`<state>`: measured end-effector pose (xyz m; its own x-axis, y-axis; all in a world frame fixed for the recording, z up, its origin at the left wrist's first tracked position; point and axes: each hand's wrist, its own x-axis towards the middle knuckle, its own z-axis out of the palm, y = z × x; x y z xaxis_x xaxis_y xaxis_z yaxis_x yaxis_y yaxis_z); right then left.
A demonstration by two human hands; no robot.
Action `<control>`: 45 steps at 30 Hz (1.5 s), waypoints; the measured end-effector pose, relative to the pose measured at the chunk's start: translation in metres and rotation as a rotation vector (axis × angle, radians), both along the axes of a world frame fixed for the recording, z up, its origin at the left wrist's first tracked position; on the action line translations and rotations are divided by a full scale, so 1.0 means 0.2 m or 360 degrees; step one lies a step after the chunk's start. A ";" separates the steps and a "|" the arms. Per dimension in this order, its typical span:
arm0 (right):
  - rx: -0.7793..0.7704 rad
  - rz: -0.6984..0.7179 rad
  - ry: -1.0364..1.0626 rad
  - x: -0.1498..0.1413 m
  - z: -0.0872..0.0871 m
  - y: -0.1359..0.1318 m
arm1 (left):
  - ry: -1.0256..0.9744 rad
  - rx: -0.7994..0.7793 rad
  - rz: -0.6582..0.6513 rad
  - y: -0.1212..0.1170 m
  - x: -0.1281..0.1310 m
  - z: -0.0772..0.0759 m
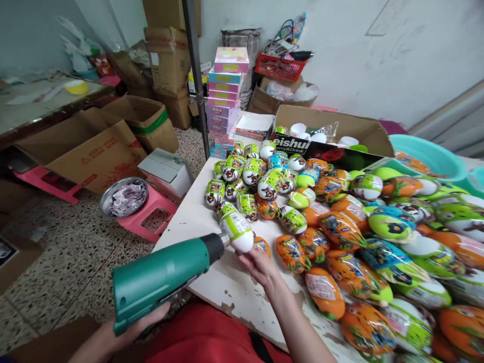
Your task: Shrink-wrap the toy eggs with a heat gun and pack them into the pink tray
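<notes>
A green heat gun (162, 277) with a black collar lies across the lower left of the view, and my left hand (151, 316) is closed under it, its fingers partly hidden by the body. Its metal nozzle points right, at or very near the side of a white-and-green plastic egg (239, 233) in a printed wrap. My right hand (259, 268) holds that egg tilted from below with its fingertips, above the front of the white table (215, 269). Behind it stand several wrapped green-and-white eggs (254, 171). An orange egg (261, 245) shows partly behind the held one.
Many loosely wrapped eggs (342, 232) cover the table's right side. At the back are an open carton (333, 121) with white cups, stacked small boxes (223, 108) and a teal basin (434, 151). A pink stool (155, 212) bears a metal bowl (104, 201). A dark post (196, 75) rises at the table's far corner.
</notes>
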<state>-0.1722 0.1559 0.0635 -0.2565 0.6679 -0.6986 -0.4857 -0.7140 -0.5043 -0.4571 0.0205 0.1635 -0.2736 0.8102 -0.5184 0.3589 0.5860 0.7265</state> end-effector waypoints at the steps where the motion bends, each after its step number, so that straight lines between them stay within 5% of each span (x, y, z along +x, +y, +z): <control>1: -0.0021 0.0003 0.0062 0.02 0.00 0.00 | -0.0088 -0.0057 -0.0004 0.01 0.00 0.01; 6: 0.0177 0.0108 0.0080 0.09 -0.02 -0.02 | -0.0375 -0.0042 -0.0022 0.06 -0.03 0.05; 11: 0.0974 0.0308 -0.0759 0.20 -0.02 0.04 | -0.0728 -0.0138 -0.0057 0.06 -0.11 0.15; 15: 0.1332 0.0691 -0.1037 0.23 -0.01 0.07 | -0.0574 -0.0152 -0.0182 0.14 -0.09 0.16; 19: 0.1196 0.0379 -0.0947 0.22 -0.03 0.07 | -0.0365 -0.0257 -0.0128 0.18 -0.06 0.09; 23: 0.1157 0.0072 -0.1194 0.22 -0.04 0.06 | -0.0478 -0.0418 -0.0224 0.16 -0.05 0.10; 30: 0.1273 0.0266 -0.1679 0.17 -0.06 0.04 | -0.0256 -0.0341 -0.0074 0.21 0.00 0.12; 34: 0.1524 0.0672 -0.1832 0.14 -0.13 0.00 | -0.0352 -0.0300 -0.0038 0.27 0.01 0.06; 39: 0.1560 0.1066 -0.1837 0.14 -0.12 0.01 | -0.0273 0.0025 -0.0063 0.51 0.10 -0.06; 45: 0.1514 0.1009 -0.1675 0.22 -0.02 0.09 | -0.0327 -0.0050 -0.0053 0.53 0.07 -0.16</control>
